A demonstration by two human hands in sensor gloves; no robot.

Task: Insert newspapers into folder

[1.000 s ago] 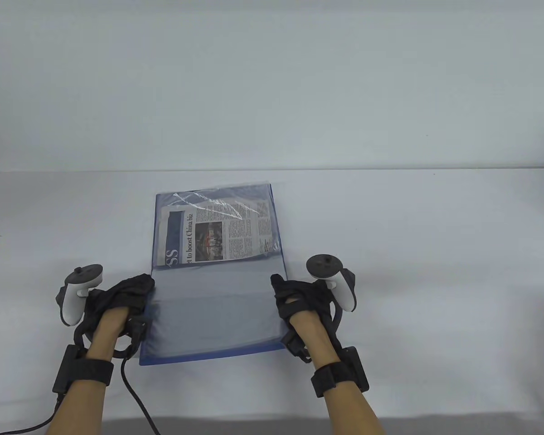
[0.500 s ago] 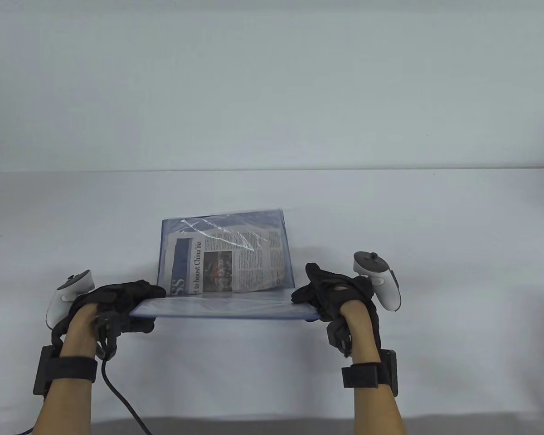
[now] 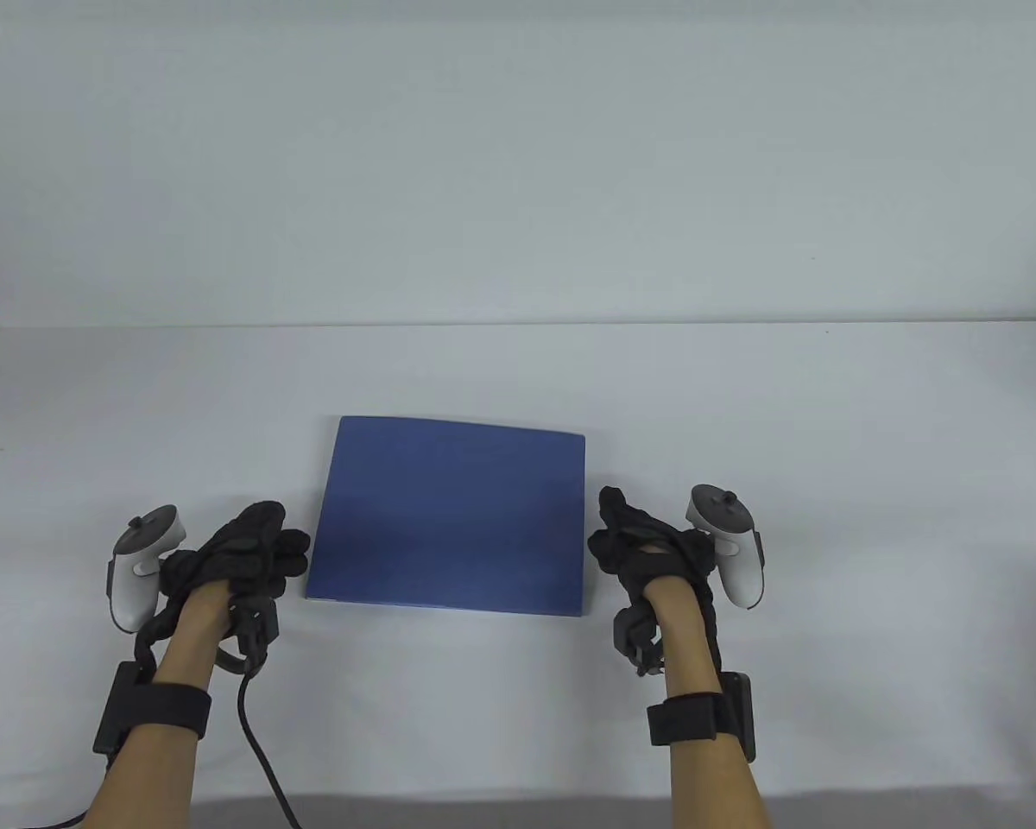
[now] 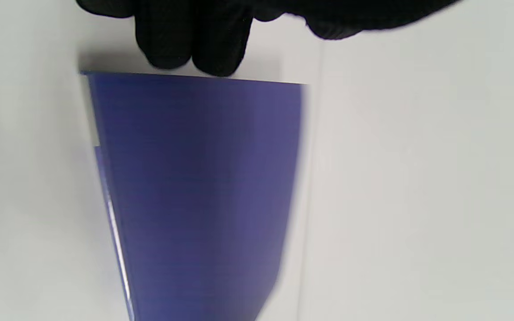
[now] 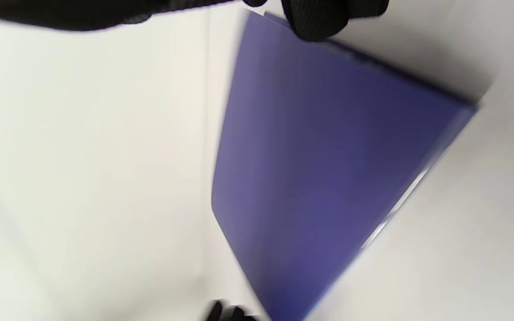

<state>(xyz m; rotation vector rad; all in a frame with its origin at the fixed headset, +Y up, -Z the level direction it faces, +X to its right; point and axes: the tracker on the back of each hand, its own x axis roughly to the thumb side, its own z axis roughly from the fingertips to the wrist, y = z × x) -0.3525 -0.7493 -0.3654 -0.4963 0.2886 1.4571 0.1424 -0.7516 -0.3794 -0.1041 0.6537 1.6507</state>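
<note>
The blue folder [image 3: 451,516] lies closed and flat on the white table, its cover up. The newspaper is hidden inside it. My left hand [image 3: 255,553] sits just beside the folder's left edge; in the left wrist view its fingertips [image 4: 194,55] hang at the edge of the folder [image 4: 199,191] and hold nothing. My right hand [image 3: 632,544] sits just beside the right edge; in the right wrist view one fingertip [image 5: 317,22] is at the corner of the folder [image 5: 324,156]. Neither hand grips anything.
The white table [image 3: 829,449] spreads out around the folder, with a pale wall behind. A black cable [image 3: 259,751] runs from my left glove off the front edge.
The near cover was lifted by both hands and folded over the newspaper. The folder now lies closed and both hands have let go and moved to its sides.
</note>
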